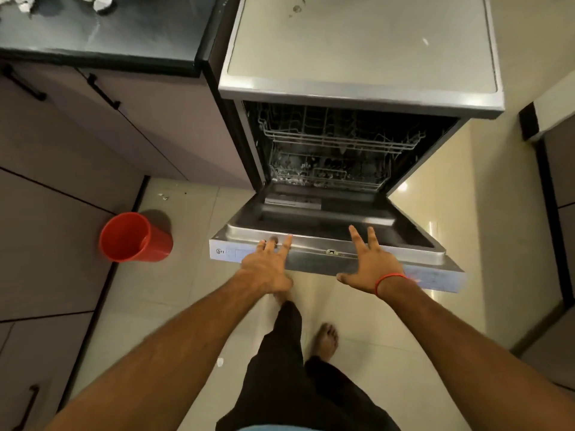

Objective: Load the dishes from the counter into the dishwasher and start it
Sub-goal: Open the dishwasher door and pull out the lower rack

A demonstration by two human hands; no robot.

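The steel dishwasher (361, 45) stands ahead of me, its door (420, 247) partly lowered. Inside I see the upper wire rack (339, 138) and the lower rack (326, 175); what lies in them is dim and hard to tell. My left hand (267, 265) lies with spread, straight fingers on the door's top edge, left of the latch (331, 252). To the right of the latch, my right hand (370, 262), a red thread on its wrist, is spread with fingertips over the door's inner rim. Neither hand holds anything.
A dark counter (102, 32) with crumpled foil at its back edge is upper left, above cabinets with black handles (102, 91). A red bucket (133, 237) stands on the tiled floor left of the door. My bare feet (325, 340) are below the door.
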